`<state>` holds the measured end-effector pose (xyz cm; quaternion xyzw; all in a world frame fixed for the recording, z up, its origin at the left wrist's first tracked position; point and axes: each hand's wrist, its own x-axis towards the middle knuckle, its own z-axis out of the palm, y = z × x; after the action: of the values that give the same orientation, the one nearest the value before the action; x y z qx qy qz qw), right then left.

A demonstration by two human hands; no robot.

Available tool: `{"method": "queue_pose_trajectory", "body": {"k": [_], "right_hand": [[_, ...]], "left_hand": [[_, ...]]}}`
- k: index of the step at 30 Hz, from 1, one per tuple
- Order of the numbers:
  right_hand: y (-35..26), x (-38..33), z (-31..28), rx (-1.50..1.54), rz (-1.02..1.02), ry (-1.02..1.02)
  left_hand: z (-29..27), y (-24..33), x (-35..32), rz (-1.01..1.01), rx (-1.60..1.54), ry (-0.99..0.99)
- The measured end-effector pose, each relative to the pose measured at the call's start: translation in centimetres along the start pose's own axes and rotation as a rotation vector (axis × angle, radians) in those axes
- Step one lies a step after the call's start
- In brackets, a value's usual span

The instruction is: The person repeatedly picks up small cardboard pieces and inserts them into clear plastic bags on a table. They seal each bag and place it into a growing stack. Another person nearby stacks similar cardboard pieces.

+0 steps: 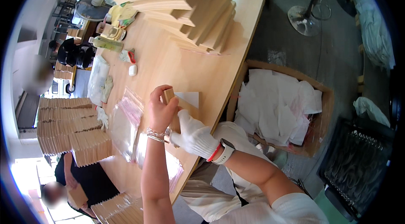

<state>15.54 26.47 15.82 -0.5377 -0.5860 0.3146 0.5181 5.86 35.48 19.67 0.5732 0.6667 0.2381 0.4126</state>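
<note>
My bare left hand, with bracelets at the wrist, is closed around the upper end of a small brown cardboard box. In a white knit glove, my right hand grips the lower part of the same box; its fingertips are partly hidden. Much of the box is covered by the two hands. Just beyond them, a flat piece with a white face and a brown part lies on the wooden table.
Tall cardboard stacks stand at the far end and left. Clear plastic bags, a bottle and a small white case lie on the table. Right of the table is a carton of white sheets. A person works at left.
</note>
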Motion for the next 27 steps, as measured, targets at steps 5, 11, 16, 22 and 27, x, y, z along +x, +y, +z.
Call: {"method": "queue_pose_trajectory", "body": {"k": [5,11,16,22,27], "right_hand": [[0.1,-0.7,1.4,-0.020,-0.071,0.082],[-4.3,-4.0,-3.5,0.018,-0.263,-0.310],[-2.4,-7.4,0.6,0.264,-0.245,-0.702],[-1.8,-10.5,6.0,0.103,-0.231,-0.870],[-0.7,-9.9,7.2,0.065,-0.297,-0.919]], "left_hand": [[-3.9,0.8,-2.5,0.471,0.315,0.079],[-11.9,-7.6,-14.5,0.416,-0.382,0.247],[-10.4,-14.9,-25.8,0.140,-0.553,0.242],[-5.5,-21.1,-29.5,0.273,-0.572,0.529],[-3.6,-23.8,-27.6,0.361,-0.497,0.597]]}}
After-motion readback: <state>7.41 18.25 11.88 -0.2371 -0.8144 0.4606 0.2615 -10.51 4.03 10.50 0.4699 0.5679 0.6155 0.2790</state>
